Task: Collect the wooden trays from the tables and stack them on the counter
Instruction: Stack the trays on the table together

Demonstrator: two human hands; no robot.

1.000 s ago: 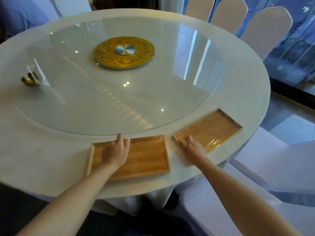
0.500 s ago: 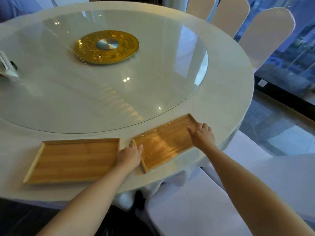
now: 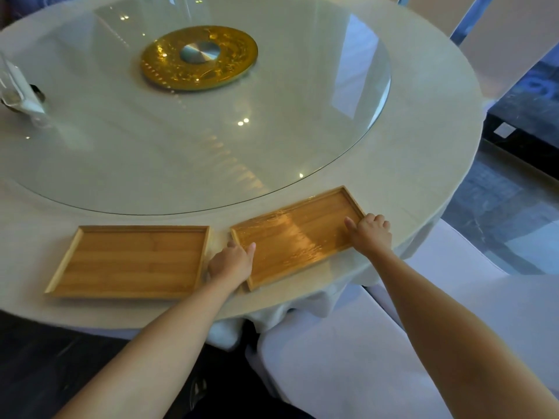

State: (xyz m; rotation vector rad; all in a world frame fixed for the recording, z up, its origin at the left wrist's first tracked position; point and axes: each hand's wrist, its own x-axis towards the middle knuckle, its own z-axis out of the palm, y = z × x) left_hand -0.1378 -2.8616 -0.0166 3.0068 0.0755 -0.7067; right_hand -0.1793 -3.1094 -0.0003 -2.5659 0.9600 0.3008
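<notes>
Wooden and rectangular, both trays lie flat on the white cloth of the round table [image 3: 423,164], between its near edge and the rim of the glass turntable [image 3: 151,140]. Your left hand [image 3: 231,263] sits at the near-left corner of the film-wrapped tray [image 3: 298,235], thumb laid inside over the rim and the other fingers tucked outside it, clamped on that edge. Your right hand [image 3: 370,234] grips the tray's far-right end the same way, thumb on the inner floor and curled fingers over the outside of the rim. This tray lies angled, its right end nearer the turntable. The bare tray [image 3: 130,261] rests just left of it, close but not touching, with neither hand on it. At the turntable's centre sits a gold disc [image 3: 198,57].
</notes>
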